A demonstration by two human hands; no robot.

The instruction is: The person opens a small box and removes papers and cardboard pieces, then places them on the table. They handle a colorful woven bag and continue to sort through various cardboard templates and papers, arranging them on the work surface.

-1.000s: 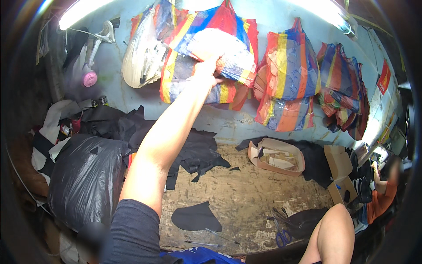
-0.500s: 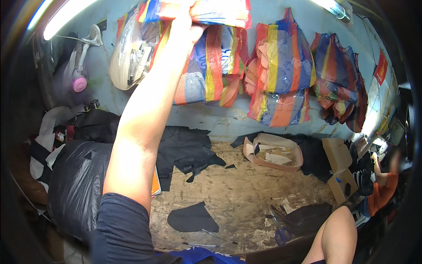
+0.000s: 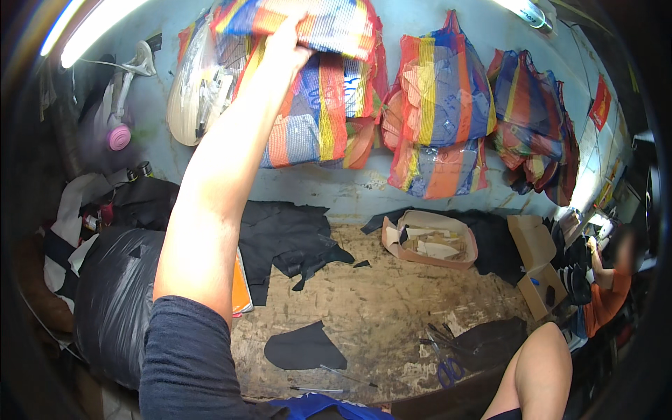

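Raised since earlier: mesh bag (image 3: 339,28), upper centre
Stripes: blue, orange, yellow
Left hand (image 3: 283,40): gripping bag's lower edge

A cramped cutting workshop, striped mesh bags (image 3: 343,31) hanging around the raised fingers (image 3: 302,52), a scarred wooden worktable (image 3: 399,301) well below them, strewn with dark sheet scraps (image 3: 287,227), scissors (image 3: 449,365) and pens (image 3: 316,390), a co-worker (image 3: 607,301) far to their right.
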